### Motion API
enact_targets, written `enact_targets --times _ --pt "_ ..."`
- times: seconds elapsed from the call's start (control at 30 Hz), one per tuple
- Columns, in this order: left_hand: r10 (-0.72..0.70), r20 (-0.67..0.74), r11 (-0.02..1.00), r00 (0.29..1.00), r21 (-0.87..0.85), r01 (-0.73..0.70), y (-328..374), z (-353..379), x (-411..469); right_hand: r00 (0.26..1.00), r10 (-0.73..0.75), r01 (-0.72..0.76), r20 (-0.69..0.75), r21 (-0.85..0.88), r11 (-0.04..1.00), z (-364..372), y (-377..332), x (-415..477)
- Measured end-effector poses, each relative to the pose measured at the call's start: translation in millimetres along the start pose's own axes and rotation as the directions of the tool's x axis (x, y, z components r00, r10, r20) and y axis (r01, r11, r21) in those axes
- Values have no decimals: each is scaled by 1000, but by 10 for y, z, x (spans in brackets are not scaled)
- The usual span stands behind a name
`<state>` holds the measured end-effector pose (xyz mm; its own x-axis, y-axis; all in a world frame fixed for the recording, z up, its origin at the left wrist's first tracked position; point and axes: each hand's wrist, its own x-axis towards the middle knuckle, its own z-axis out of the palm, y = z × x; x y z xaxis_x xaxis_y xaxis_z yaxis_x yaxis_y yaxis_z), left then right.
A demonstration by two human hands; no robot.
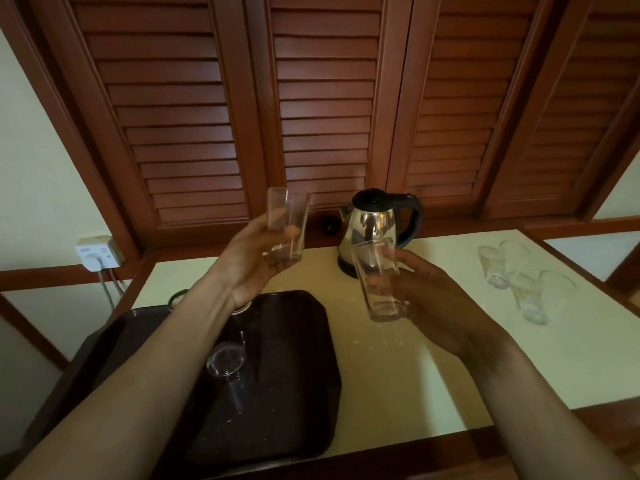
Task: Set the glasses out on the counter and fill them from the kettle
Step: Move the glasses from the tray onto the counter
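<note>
My left hand [247, 263] grips a clear tall glass [287, 225], held upright in the air above the dark tray [294, 393]. My right hand [436, 306] grips a second clear glass [379, 282] above the pale counter [398, 368], in front of the kettle. The steel kettle [375, 230] with black lid and handle stands on its base at the back of the counter. Another glass [227, 358] stands on the tray under my left forearm. Several empty glasses [526, 282] stand on the counter at the right.
Wooden louvred shutters [322, 109] rise behind the counter. A white wall socket [98, 252] with cables sits at the left. A dark round knob [329, 225] shows by the shutter sill. A green-rimmed object [178, 297] peeks behind the tray's far left corner.
</note>
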<state>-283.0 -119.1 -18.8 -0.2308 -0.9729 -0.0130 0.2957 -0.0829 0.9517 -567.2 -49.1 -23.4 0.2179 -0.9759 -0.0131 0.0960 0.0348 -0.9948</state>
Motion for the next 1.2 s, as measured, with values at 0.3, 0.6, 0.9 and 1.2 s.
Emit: enact_targets --times 0.3,0.6,0.9,1.2 --pt "10 -98 994 995 -107 -20 -176 663 192 995 82 -102 65 452 886 -649 -67 -177" --pt "-71 51 966 996 -246 81 -594 1192 468 995 6 32 -100 374 927 -1352 138 -361" --pt "78 -30 985 996 156 -72 -1377 1903 822 882 -269 47 -387 -495 867 -1881 718 -614" --pt "80 -13 886 997 458 -65 -2002 2415 1290 841 -232 -7 -489 -438 899 -2330 1089 -637"
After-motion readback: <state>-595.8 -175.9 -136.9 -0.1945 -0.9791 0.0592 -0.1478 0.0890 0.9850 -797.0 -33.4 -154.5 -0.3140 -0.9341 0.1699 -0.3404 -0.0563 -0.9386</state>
